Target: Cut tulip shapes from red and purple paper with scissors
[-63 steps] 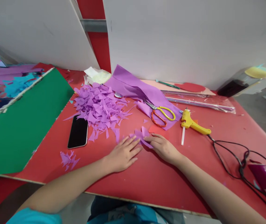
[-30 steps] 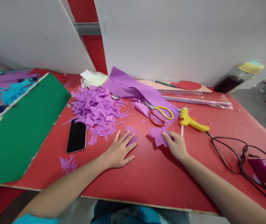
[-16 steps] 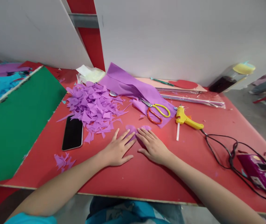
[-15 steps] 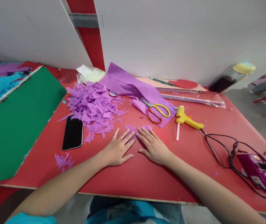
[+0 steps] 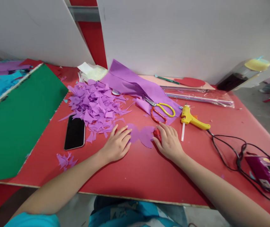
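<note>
Two rounded purple paper pieces lie side by side on the red table, the left piece [image 5: 133,133] and the right piece [image 5: 146,136], almost touching. My left hand [image 5: 117,143] is open, palm down, its fingertips over the outer edge of the left piece. My right hand [image 5: 170,140] is beside the right piece, thumb and index apart near its outer edge. A darker red patch shows in that gap; I cannot tell whether it is shaded tabletop or an object. Just beyond lie scissors [image 5: 160,110] with one yellow and one red handle, on purple sheet material [image 5: 135,80].
A heap of purple scraps [image 5: 97,104] partly covers a phone [image 5: 74,134] at left. Further left is a green board [image 5: 26,123]. On the right are a yellow glue gun [image 5: 194,120], its black cord and a magenta box [image 5: 266,173]. A dark-filled bottle [image 5: 234,78] leans behind.
My hands have moved apart, left hand leftward and right hand rightward, uncovering the two purple pieces. My right fingers are more bent than before. The view has shifted slightly.
</note>
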### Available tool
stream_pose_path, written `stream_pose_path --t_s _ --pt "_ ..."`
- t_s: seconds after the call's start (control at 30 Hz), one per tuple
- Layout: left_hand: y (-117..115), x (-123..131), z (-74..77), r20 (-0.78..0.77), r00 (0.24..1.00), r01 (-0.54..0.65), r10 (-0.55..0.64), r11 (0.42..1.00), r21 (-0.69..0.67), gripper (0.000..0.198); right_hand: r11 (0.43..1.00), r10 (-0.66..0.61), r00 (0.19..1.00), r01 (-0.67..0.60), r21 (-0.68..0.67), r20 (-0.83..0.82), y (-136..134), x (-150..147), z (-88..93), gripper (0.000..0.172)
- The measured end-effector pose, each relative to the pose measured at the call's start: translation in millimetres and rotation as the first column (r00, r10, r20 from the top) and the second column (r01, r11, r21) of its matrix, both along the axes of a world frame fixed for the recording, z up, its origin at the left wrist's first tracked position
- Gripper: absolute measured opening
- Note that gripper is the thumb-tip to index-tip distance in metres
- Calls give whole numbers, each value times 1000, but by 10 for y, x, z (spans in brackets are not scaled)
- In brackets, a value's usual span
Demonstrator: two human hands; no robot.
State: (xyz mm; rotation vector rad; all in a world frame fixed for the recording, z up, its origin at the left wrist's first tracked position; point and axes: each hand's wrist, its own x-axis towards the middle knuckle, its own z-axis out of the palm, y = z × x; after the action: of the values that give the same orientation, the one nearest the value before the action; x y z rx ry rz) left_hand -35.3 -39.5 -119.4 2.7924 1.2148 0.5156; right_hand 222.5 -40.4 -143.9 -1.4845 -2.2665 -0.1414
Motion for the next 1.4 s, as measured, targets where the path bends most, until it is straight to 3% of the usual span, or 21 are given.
stream_pose_path --t_s 0.1,0.2,0.27,0.4,0.53,0.6,0.77,0.9,1.27,1.4 --pt "18 -30 4 91 996 -4 -2 998 63 22 982 164 986 -165 88 16 -32 2 58 33" --pt "14 -42 -5 159 985 56 -72 993 103 17 906 416 909 -418 64 32 -75 -14 90 32" --pt "8 -41 -11 178 977 98 -117 989 110 14 875 482 876 -482 51 16 -93 -28 93 32" --pt "42 -64 19 187 977 78 -101 989 125 11 905 414 907 -401 139 -81 -91 -31 86 32" --pt "141 -160 121 172 982 52 -75 990 132 16 929 363 923 -348 127 -131 -75 -13 111 17" --pt "186 -216 182 134 976 160 -169 984 76 15 910 414 898 -405 87 -152 -76 -6 141 9" --pt "228 -297 270 77 938 346 -337 923 -167 14 865 492 841 -501 19 -223 -96 1 204 13" --pt "242 -322 231 105 928 374 -358 887 -272 15 867 481 850 -497 -24 -214 -109 13 189 13" --pt "282 -294 98 94 912 410 -399 882 -231 29 900 423 888 -434 -29 -183 -99 -17 106 19" --pt "250 -279 87 197 932 347 -303 902 -257 41 889 434 833 -458 12 -343 -86 8 140 20"
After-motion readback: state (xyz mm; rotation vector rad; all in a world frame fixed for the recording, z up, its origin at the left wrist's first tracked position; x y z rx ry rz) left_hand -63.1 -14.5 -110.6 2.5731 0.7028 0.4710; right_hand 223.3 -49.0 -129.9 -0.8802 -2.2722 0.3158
